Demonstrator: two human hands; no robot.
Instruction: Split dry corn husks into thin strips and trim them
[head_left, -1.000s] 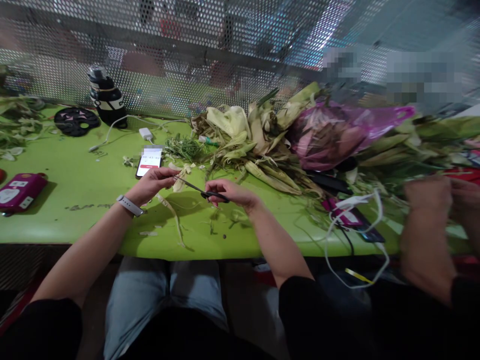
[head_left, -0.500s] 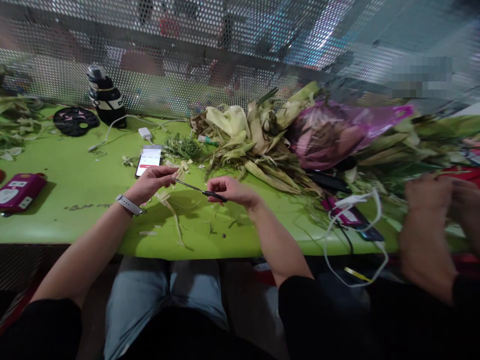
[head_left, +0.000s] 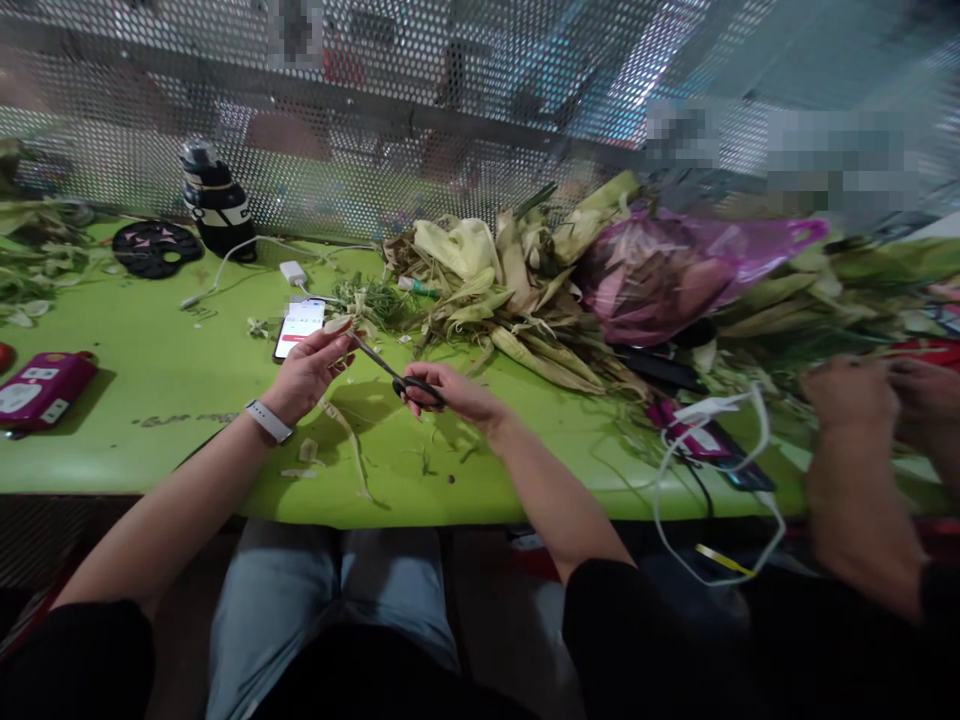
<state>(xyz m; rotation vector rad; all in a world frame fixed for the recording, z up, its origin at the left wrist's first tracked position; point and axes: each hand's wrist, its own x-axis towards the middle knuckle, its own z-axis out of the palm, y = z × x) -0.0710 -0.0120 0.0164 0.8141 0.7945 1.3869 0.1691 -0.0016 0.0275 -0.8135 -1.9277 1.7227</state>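
Observation:
My left hand [head_left: 309, 368] pinches a pale strip of corn husk [head_left: 341, 325] above the green table [head_left: 135, 350]. My right hand [head_left: 442, 390] grips the black handles of a pair of scissors [head_left: 390, 372], whose blades point up-left to the husk at my left fingertips. A long husk strip [head_left: 352, 450] lies on the table below my hands. A white watch band [head_left: 268, 420] sits on my left wrist.
A phone [head_left: 300, 325] with a lit screen lies behind my left hand. A pile of corn husks [head_left: 510, 290] and a pink plastic bag [head_left: 675, 270] fill the back right. Another person's hands [head_left: 862, 400] work at the right. A dark bottle [head_left: 217, 205] and a magenta device [head_left: 41, 385] stand left.
Both hands rose and shifted slightly away from me. The scissors tilted steeper, tips up toward the husk in my left fingers. A small husk piece now lies near my left wrist.

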